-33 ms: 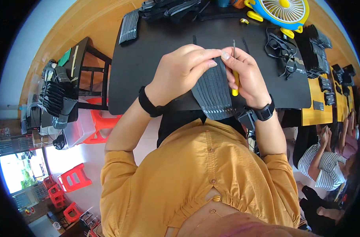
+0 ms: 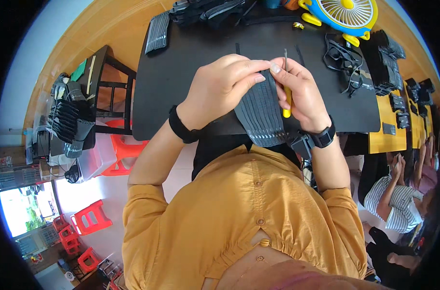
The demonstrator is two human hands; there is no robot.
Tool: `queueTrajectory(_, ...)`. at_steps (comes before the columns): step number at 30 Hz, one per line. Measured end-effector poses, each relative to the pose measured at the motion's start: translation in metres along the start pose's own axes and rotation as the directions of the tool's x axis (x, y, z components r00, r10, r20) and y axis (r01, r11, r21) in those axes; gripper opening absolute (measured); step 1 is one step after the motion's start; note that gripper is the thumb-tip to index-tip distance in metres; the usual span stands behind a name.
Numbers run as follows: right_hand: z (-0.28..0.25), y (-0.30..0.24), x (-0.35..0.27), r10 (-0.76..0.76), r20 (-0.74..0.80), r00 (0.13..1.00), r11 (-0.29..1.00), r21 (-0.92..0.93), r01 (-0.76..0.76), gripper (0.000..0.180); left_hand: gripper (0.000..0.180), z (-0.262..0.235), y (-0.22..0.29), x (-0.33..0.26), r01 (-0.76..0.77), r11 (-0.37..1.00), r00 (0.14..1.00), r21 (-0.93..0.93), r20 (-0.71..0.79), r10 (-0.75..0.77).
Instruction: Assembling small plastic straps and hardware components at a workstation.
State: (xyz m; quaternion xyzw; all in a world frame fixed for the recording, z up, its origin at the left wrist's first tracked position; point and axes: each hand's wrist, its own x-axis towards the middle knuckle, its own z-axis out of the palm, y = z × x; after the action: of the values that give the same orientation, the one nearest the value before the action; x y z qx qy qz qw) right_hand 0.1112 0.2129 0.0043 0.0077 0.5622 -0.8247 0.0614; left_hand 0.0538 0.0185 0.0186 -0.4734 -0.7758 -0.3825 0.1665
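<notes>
You have the black table [image 2: 183,75] before you, with a blue-and-yellow fan [image 2: 346,15] at its far right and tangled black straps [image 2: 354,83] on its right side. Your left hand [image 2: 219,86], above the table's middle, grasps the upper end of the grey ribbed piece with thumb and forefinger. Your right hand [image 2: 305,93] touches those fingertips with its thumb. The grey ribbed piece [image 2: 260,115] slants down past the table's near edge. Your right fingers are wrapped around the yellow-handled tool [image 2: 288,100], metal shaft pointing toward the table's far edge.
</notes>
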Motion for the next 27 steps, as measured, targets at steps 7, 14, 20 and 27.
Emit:
queueTrajectory(7, 0.006, 0.007, -0.004, 0.002, -0.051, 0.999, 0.974, -0.224, -0.013, 0.016, 0.015, -0.002, -0.004, 0.005, 0.110, 0.985, 0.990, -0.130, 0.101, -0.098)
queueTrajectory(14, 0.007, 0.011, -0.002, 0.004, -0.075, 0.997, 0.974, -0.225, -0.021, 0.017, 0.010, -0.002, 0.001, 0.007, 0.021, 1.000, 0.991, 0.021, 0.130, -0.023)
queueTrajectory(20, 0.005, 0.024, 0.010, 0.050, -0.115, 0.992, 0.992, -0.108, -0.062, 0.018, 0.006, -0.004, 0.010, 0.006, -0.264, 0.907, 0.961, 0.327, 0.167, 0.219)
queueTrajectory(27, -0.006, 0.028, 0.022, 0.054, -0.282, 0.958, 0.982, -0.157, -0.101, 0.017, 0.011, -0.002, 0.025, -0.011, -0.088, 0.970, 0.973, 0.226, 0.227, 0.035)
